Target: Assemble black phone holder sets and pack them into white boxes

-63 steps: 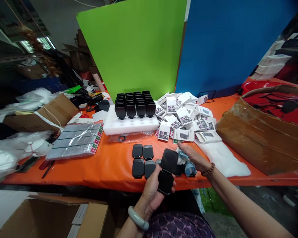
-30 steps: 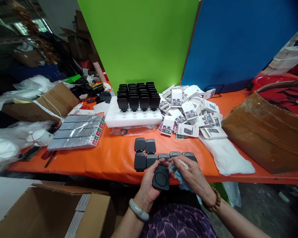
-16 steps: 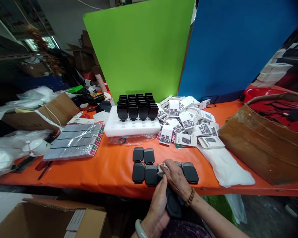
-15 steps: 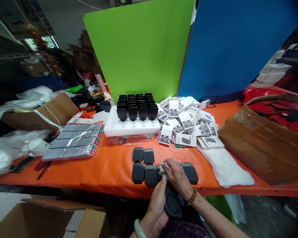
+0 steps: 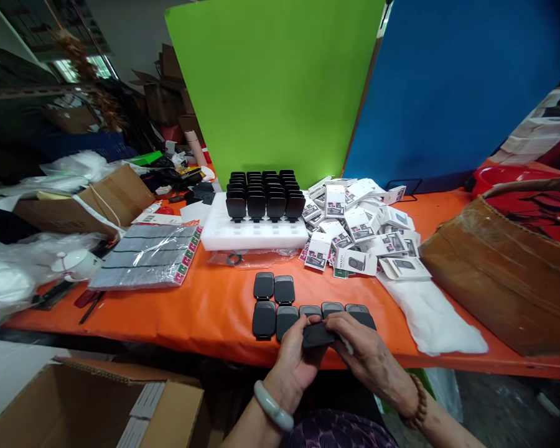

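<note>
Both hands met at the near edge of the orange-covered table (image 5: pixel 205 311), holding one flat black rounded-square pad (image 5: pixel 318 336) between them. The left hand (image 5: pixel 295 364), a pale green bangle (image 5: pixel 273 406) on its wrist, had its fingers curled under the pad with the thumb clamped on its near end; the right hand (image 5: pixel 366 354), with a brown bead bracelet (image 5: pixel 419 401), closed over the pad's right end, and a scrap of white cloth (image 5: pixel 346 343) showed under its fingers. The pad sat level, just in front of a flat-lying cluster of matching black pads (image 5: pixel 284 305) set in two short rows. Farther back stood a white foam tray (image 5: pixel 254 233) with black pads upright in its slots; beside it lay a heap of small white printed boxes (image 5: pixel 359 227), and to the left a shiny plastic-wrapped flat pack (image 5: pixel 144 256). An open brown cardboard carton (image 5: pixel 93 404) sat below the table edge. By the look of it, the step in hand was wiping or checking a single pad — the work seemed mid-batch, with many pads left in the tray. A next move would call for a steady two-handed hold while the cloth passed over the face, then a level placement into line beside the laid-out pads without nudging their rows.
</note>
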`<state>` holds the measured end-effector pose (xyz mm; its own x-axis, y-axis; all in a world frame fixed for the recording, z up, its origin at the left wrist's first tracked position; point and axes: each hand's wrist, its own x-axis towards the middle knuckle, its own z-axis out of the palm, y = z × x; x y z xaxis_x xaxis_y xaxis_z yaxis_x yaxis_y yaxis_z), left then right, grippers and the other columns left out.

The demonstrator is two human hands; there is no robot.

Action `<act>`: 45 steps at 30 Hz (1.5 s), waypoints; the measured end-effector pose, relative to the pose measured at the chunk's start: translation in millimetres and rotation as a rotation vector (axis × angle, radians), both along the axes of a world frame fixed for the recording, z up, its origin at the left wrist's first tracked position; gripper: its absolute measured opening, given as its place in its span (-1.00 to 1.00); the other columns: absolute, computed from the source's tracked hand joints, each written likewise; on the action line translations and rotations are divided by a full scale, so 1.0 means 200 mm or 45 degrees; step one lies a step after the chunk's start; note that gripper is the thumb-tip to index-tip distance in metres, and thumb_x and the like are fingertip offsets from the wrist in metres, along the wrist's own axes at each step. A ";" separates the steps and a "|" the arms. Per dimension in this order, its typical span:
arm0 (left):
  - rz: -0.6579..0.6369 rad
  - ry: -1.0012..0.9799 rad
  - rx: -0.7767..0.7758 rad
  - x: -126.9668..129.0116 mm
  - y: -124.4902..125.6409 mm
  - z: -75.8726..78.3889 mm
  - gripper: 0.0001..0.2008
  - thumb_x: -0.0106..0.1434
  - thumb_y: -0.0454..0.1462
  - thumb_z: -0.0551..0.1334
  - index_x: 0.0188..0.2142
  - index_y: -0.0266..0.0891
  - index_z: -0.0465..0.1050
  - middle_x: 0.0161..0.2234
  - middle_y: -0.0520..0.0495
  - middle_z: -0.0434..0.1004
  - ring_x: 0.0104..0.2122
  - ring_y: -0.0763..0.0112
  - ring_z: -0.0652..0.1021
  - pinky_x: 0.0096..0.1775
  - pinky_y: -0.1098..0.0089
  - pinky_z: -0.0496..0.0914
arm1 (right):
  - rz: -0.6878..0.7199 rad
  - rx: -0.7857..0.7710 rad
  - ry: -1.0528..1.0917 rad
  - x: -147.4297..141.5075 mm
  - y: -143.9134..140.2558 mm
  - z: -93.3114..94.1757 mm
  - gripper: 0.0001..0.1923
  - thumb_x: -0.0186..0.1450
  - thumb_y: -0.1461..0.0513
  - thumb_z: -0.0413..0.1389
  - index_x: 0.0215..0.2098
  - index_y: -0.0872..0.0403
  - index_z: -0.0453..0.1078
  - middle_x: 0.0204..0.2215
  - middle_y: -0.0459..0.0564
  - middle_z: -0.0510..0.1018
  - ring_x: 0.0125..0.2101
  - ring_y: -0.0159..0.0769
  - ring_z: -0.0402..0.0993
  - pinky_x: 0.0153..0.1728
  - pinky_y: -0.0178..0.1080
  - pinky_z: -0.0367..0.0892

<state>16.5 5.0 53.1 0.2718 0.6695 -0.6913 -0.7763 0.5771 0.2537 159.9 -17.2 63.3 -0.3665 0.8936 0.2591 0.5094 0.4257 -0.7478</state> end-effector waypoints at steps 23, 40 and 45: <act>-0.873 2.228 1.305 -0.24 0.34 -0.32 -0.46 0.19 -0.27 0.24 0.19 -0.09 0.28 0.25 -0.18 0.24 0.32 -0.10 -0.01 0.24 -0.14 -0.19 | -0.289 -0.486 -0.594 -0.10 0.75 -0.14 -0.68 0.08 0.28 0.25 -0.19 0.14 0.36 -0.32 0.08 0.56 -0.26 -0.13 0.49 -0.31 -0.25 0.28; -0.763 2.801 1.189 -0.39 0.85 -0.01 -0.44 0.24 -0.23 0.20 0.23 -0.25 0.22 0.30 -0.29 0.11 0.31 -0.19 -0.03 0.21 -0.23 -0.15 | -0.301 0.179 -0.611 -0.41 1.59 0.38 -0.74 0.25 0.29 0.13 -0.08 0.11 0.46 -0.12 0.10 0.54 -0.09 -0.17 0.42 -0.09 -0.22 0.25; -0.774 2.811 1.239 -0.43 0.83 -0.07 -0.40 0.22 -0.28 0.22 0.25 -0.16 0.18 0.32 -0.25 0.08 0.32 -0.14 -0.03 0.21 -0.24 -0.15 | -0.261 0.154 -0.572 -0.42 1.63 0.37 -0.87 0.16 0.29 0.21 -0.30 0.10 0.54 -0.23 0.03 0.58 -0.18 -0.22 0.45 -0.17 -0.27 0.28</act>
<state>-69.1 171.5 39.5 0.1206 0.9762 0.1803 0.9417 -0.1700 0.2904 75.7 307.9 137.5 -0.2859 0.9321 0.2226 0.8515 0.3537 -0.3872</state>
